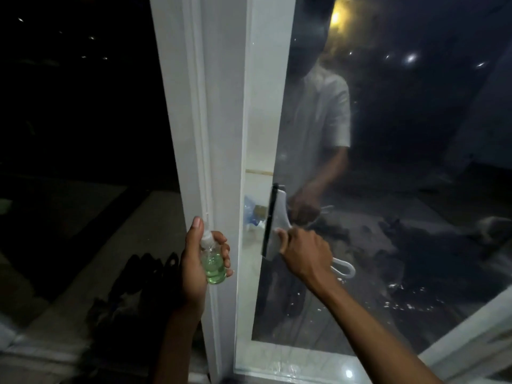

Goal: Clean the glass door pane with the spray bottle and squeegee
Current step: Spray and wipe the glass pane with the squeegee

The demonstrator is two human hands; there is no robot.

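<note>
Head view. The pane (388, 176) sits in a white frame (221, 134) and fills the right half of the picture; it is dark and reflective, with a person's reflection and several light spots on it. Wet streaks and droplets show low on the glass.

The right hand (304, 250) grips the squeegee (274, 223) by its white handle, fingers curled round it. The black blade stands near upright, slightly tilted, against the left edge of the pane, beside the frame. The looped handle end projects below the hand to the right.

The left hand (198, 261) grips the bottle (212, 261), a small clear one about half full of green liquid, with a white spray head. Fingers wrap the body; the thumb is raised beside the head. The bottle is held in front of the frame, left of the squeegee and apart from it.

Dark shoes (146, 270) lie on the floor at lower left, outside the door.
</note>
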